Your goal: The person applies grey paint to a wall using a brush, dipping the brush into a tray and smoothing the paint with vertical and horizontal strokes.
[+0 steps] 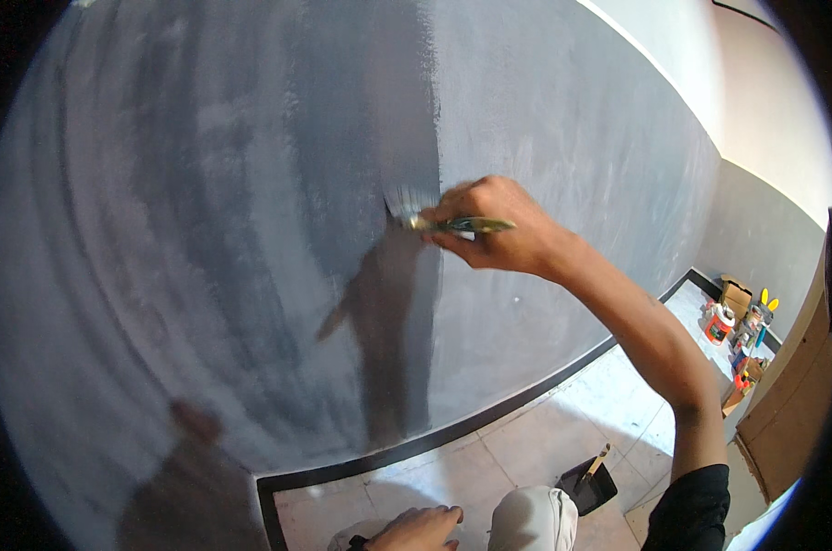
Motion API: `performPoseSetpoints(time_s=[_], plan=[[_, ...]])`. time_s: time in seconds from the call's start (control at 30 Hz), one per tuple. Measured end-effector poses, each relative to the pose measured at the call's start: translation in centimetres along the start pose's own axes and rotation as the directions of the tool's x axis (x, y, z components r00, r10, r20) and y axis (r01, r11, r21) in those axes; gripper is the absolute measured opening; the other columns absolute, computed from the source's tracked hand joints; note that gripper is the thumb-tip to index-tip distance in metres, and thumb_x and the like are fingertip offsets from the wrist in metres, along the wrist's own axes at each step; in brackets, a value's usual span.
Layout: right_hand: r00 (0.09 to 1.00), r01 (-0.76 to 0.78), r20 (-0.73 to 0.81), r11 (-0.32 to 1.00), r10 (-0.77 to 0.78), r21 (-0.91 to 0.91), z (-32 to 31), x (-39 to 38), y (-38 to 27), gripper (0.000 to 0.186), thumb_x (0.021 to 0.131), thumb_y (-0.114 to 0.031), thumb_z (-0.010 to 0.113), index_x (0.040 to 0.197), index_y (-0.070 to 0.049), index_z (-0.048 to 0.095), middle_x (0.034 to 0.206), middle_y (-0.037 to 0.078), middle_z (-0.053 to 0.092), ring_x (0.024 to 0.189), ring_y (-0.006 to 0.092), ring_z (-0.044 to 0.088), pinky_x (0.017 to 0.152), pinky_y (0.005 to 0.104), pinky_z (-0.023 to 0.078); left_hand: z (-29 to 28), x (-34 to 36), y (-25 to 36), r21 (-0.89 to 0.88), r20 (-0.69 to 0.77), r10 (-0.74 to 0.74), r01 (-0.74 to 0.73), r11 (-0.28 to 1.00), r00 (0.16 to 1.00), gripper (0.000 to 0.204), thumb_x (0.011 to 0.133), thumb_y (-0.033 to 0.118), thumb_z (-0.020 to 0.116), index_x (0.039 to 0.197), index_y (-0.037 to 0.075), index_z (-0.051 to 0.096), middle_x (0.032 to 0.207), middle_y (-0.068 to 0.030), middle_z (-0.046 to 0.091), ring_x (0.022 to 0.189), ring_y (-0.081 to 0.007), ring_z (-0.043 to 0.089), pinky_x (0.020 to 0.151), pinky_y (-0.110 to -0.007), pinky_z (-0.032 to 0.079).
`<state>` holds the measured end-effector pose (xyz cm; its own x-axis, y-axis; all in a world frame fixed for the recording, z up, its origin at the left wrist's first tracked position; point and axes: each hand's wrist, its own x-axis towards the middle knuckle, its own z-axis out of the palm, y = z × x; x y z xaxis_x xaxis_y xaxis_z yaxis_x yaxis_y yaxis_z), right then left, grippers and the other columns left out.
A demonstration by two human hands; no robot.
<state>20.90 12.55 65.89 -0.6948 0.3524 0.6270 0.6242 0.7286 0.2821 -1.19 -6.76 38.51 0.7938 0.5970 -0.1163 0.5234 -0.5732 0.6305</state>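
Observation:
My right hand [494, 225] is closed around a paintbrush [485, 224], its handle pointing right. The pale bristles, slightly blurred, meet the grey wall [563, 184] beside the ragged edge of a darker painted band [342, 165]. My arm and the brush cast a shadow down that band. Low in the picture, my left hand [414, 531] rests near my knee, fingers loosely stretched and holding nothing; the lower edge cuts off part of it.
A black paint tray [588, 487] with a wooden-handled tool [597, 461] in it stands on the tiled floor [471, 468], right of my light trousers [535, 519]. A dark skirting strip [452, 430] runs along the wall. Tubs, including a red-and-white bucket [718, 325], and a cardboard box [735, 296] are at far right.

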Motion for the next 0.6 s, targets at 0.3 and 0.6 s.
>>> performPoseSetpoints(time_s=[0.3, 0.6], plan=[[0.759, -0.482, -0.433, 0.866, 0.487, 0.129, -9.2, 10.5, 3.7, 0.041, 0.087, -0.036, 0.07, 0.068, 0.0, 0.072, 0.061, 0.011, 0.07, 0.058, 0.0204, 0.072, 0.066, 0.0366, 0.06, 1.2, 0.0, -0.7, 0.023, -0.076, 0.058, -0.056, 0.998, 0.995, 0.043, 0.084, 0.027, 0.069, 0.116, -0.001, 0.058, 0.108, -0.0237, 0.068, 0.104, -0.0421, 0.064, 0.087, -0.051, 0.052], [0.513, -0.175, -0.855, 0.967, -0.069, -0.183, -6.7, 11.7, 4.1, 0.027, 0.089, -0.03, 0.07, 0.079, -0.005, 0.076, 0.061, 0.017, 0.065, 0.058, 0.0364, 0.067, 0.061, 0.0429, 0.054, 1.6, -0.4, -1.4, 0.082, -0.182, 0.152, -0.139, 0.987, 0.972, 0.045, 0.084, 0.026, 0.07, 0.118, -0.002, 0.059, 0.106, -0.0254, 0.068, 0.101, -0.0428, 0.066, 0.086, -0.05, 0.053]])
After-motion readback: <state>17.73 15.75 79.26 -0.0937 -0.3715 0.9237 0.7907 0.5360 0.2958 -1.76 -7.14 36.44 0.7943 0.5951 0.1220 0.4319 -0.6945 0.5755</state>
